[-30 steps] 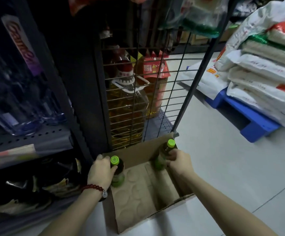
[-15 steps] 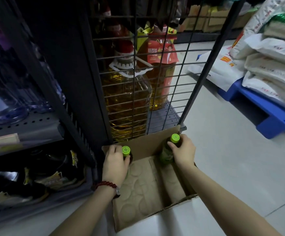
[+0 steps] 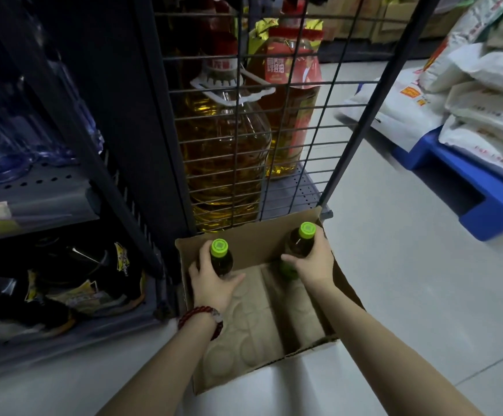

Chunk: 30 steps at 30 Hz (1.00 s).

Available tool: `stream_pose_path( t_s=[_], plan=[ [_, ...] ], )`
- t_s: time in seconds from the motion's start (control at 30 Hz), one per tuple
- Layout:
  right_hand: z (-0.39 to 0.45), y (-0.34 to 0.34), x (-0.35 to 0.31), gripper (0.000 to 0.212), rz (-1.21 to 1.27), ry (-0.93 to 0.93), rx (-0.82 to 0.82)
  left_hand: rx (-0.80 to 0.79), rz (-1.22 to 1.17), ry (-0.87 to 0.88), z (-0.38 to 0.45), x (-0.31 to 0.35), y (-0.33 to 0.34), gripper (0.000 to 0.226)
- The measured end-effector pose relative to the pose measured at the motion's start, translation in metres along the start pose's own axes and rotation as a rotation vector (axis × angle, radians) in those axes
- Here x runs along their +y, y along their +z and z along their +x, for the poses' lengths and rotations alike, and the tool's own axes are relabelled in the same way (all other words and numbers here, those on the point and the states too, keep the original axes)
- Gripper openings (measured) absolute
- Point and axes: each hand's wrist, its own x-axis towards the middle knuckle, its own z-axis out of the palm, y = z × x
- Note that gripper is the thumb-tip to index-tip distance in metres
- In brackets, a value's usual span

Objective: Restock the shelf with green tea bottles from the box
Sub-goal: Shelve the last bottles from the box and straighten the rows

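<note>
1. Two green tea bottles are held, one in each hand, above the open cardboard box (image 3: 262, 334) that stands on the floor against the wire-grid end of the shelving.
2. The left hand (image 3: 214, 280) is wrapped around the left green tea bottle (image 3: 221, 256) just below its green cap, at the box's far left corner.
3. The right hand (image 3: 313, 262) is closed around the right green tea bottle (image 3: 299, 244) at the far right corner; its green-labelled lower part shows below the fingers.
4. No other bottles are seen in the box; only round marks on its floor are visible.
5. The step in hand is judged to be the lift-out from the box.
6. Next, both bottles would need to be raised clear of the box walls and carried, upright, to a free shelf (image 3: 34, 190) spot; which spot is meant cannot be told.
</note>
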Motion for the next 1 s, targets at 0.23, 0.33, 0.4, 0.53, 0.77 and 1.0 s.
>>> stream_pose_path(
  t_s=[0.23, 0.33, 0.4, 0.53, 0.77, 1.0],
  plan=[
    [0.007, 0.007, 0.013, 0.091, 0.038, 0.046, 0.038, 0.064, 0.046, 0.032, 0.004, -0.001, 0.006, 0.075],
    [0.010, 0.006, 0.011, 0.094, 0.033, 0.055, -0.036, 0.039, 0.218, 0.063, 0.007, 0.005, 0.011, 0.072],
    [0.011, 0.006, 0.014, 0.093, 0.025, 0.053, -0.052, 0.012, 0.314, 0.100, 0.008, 0.007, 0.016, 0.072],
    [0.008, 0.003, 0.015, 0.085, 0.022, 0.054, -0.039, 0.020, 0.374, 0.142, 0.009, 0.003, 0.021, 0.071],
    [-0.011, -0.006, 0.009, 0.081, 0.076, 0.091, -0.055, 0.042, 0.150, 0.053, 0.007, 0.011, 0.008, 0.081],
    [-0.041, -0.035, -0.044, 0.065, 0.058, 0.102, -0.056, -0.026, 0.102, 0.048, -0.010, 0.067, -0.034, 0.081]
  ],
)
